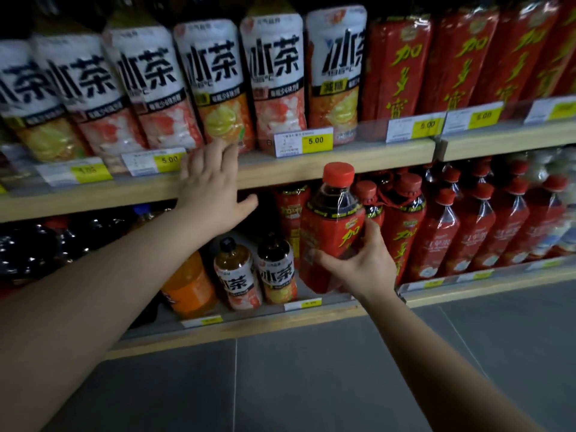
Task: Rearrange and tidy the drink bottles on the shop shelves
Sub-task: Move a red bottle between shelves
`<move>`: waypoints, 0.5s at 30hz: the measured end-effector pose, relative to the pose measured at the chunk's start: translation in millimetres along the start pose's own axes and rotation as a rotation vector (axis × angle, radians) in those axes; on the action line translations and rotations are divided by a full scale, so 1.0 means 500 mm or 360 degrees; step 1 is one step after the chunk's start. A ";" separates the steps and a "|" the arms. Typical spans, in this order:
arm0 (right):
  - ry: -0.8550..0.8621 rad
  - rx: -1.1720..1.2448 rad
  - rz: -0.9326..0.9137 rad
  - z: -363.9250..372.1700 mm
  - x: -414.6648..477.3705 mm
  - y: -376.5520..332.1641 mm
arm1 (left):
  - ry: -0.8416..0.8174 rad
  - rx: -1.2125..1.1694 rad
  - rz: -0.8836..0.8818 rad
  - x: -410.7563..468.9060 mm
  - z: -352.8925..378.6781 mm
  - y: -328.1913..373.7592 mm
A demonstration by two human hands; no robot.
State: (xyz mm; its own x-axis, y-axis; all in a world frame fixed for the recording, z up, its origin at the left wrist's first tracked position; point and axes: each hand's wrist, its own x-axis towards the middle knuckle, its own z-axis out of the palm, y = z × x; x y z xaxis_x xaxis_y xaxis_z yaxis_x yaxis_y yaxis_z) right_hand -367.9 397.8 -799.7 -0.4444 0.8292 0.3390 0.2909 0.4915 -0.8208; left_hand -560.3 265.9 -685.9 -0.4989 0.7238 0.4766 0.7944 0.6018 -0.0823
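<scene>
On lower shelf (311,310), front edge: red bottle (330,229) in right hand (364,263). Fingers curled round its lower half from the near-right side, a firm wrap. Bottle's long axis is near vertical, cap up, leaning slightly. Base looks at or just above the shelf lip; can't tell if it's bearing weight.

Key relation: matching red row (436,232) sits just right of the bottle, packed close. Dark gap (258,219) lies left and far of it, behind two small tea bottles (237,275) and an orange bottle (187,285). My read: the bottle goes either right into the row or back-left into the gap. Either way right hand does it, and the axis should stay upright.

Left hand (212,185) is well apart, up-left, flat on upper shelf (327,163) edge, fingers straight and spread, holding nothing. Looks like bracing only.
</scene>
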 end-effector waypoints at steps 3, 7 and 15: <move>0.0103 0.0043 0.0008 -0.006 0.016 -0.027 | -0.0017 -0.0020 -0.0013 -0.019 0.019 -0.009; 0.0163 0.0099 0.0008 -0.013 0.028 -0.061 | 0.0044 -0.0141 -0.0039 -0.024 0.023 -0.010; 0.0392 0.0121 -0.0067 -0.058 0.080 -0.176 | -0.0149 -0.0142 0.0048 0.019 -0.026 -0.014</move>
State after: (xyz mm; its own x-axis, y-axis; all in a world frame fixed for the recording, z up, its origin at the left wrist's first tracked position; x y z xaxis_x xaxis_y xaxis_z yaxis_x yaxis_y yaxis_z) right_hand -386.6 395.6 -700.4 -0.2322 0.8528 0.4679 0.2080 0.5134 -0.8325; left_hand -566.3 264.2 -669.5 -0.5013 0.7719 0.3909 0.8350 0.5500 -0.0153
